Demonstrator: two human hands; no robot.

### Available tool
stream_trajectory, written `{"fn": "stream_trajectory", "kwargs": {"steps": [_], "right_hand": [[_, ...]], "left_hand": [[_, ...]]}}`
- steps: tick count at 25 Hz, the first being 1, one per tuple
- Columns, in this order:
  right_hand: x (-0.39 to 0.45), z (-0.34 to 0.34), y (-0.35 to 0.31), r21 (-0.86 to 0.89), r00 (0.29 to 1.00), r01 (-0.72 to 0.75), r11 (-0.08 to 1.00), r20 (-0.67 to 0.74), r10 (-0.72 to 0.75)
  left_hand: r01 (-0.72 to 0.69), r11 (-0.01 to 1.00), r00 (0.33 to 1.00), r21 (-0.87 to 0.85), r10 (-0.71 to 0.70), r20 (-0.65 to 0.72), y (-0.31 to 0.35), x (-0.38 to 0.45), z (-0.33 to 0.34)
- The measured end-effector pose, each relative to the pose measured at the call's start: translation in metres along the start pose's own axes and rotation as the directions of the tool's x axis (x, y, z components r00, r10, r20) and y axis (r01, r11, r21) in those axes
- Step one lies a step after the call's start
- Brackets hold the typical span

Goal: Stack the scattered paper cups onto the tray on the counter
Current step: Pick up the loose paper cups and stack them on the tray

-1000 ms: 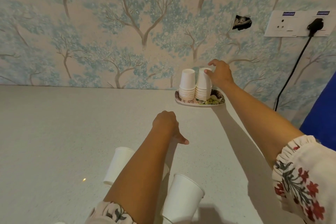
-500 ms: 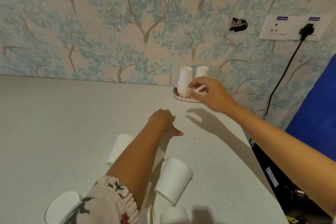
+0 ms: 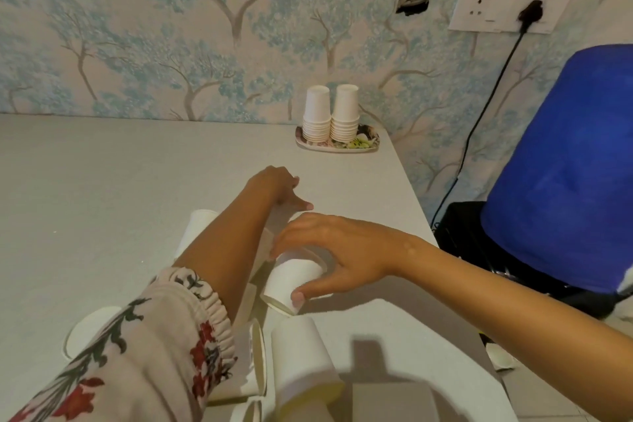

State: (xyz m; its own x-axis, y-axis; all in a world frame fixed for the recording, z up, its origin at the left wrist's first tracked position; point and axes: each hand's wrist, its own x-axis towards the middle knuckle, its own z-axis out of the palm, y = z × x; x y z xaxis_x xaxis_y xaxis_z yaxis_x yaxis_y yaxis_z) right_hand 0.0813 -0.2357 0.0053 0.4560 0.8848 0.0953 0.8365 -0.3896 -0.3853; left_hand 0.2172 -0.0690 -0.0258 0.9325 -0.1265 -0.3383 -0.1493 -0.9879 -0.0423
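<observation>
The right hand [image 3: 337,255] curls over a white paper cup [image 3: 293,279] that lies on its side on the counter [image 3: 102,181], with the thumb pressed at the cup's rim and the fingers wrapped over the top. The left hand [image 3: 277,187] rests on the counter a bit farther out, fingers curled in and thumb poking out, holding nothing. More loose cups [image 3: 301,360] lie tipped over near the person's arms. Far back by the wall sits the tray [image 3: 368,144], and on it stand 2 stacks of cups [image 3: 330,116], upside down, side by side. A flowery sleeve [image 3: 144,353] covers the left arm
</observation>
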Motion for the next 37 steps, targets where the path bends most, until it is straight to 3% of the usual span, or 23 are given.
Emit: {"fn": "stream_trajectory", "kwargs": {"steps": [5,9,13,15,18,22,26,31,33,37], "right_hand": [[0.004,0.01,-0.003,-0.155,0.99,0.118,0.981,0.099,-0.103],[0.002,0.01,0.002,-0.092,0.994,0.081,0.992,0.077,-0.074],[0.0,-0.021,0.016,0.109,0.996,-0.04,0.993,-0.077,0.049],[0.002,-0.038,0.026,0.161,0.979,-0.074,0.984,-0.175,0.102],[0.013,-0.053,0.044,0.222,0.942,-0.136,0.965,-0.272,0.196],[0.035,-0.063,0.084,0.301,0.834,-0.229,0.926,-0.429,0.346],[0.068,-0.079,0.134,0.393,0.64,-0.312,0.865,-0.586,0.497],[0.117,-0.115,0.185,0.37,0.436,-0.366,0.854,-0.742,0.508],[0.135,-0.126,0.201,0.371,0.401,-0.409,0.834,-0.748,0.529],[0.164,-0.131,0.225,0.355,0.426,-0.462,0.813,-0.715,0.554]], "left_hand": [[-0.003,1.0,1.0,0.0,0.003,0.001,-0.002,0.006,0.0],[-0.011,1.0,1.0,0.0,0.011,-0.017,-0.002,0.006,0.002],[-0.003,0.999,0.999,-0.052,0.001,-0.053,-0.005,0.005,-0.002],[0.034,0.984,0.994,-0.175,-0.052,-0.098,-0.007,0.008,-0.005],[0.03,0.98,0.992,-0.194,-0.053,-0.111,-0.006,0.004,-0.008],[-0.053,0.996,0.996,-0.078,0.047,-0.08,-0.004,0.002,-0.007],[-0.039,0.999,0.995,-0.013,0.038,-0.09,-0.006,0.012,0.0],[-0.034,0.999,0.994,-0.028,0.031,-0.106,-0.006,0.017,0.002],[-0.043,0.999,0.993,-0.025,0.04,-0.11,-0.005,0.016,0.002],[-0.044,0.997,0.988,-0.071,0.033,-0.151,-0.007,0.014,0.006]]}}
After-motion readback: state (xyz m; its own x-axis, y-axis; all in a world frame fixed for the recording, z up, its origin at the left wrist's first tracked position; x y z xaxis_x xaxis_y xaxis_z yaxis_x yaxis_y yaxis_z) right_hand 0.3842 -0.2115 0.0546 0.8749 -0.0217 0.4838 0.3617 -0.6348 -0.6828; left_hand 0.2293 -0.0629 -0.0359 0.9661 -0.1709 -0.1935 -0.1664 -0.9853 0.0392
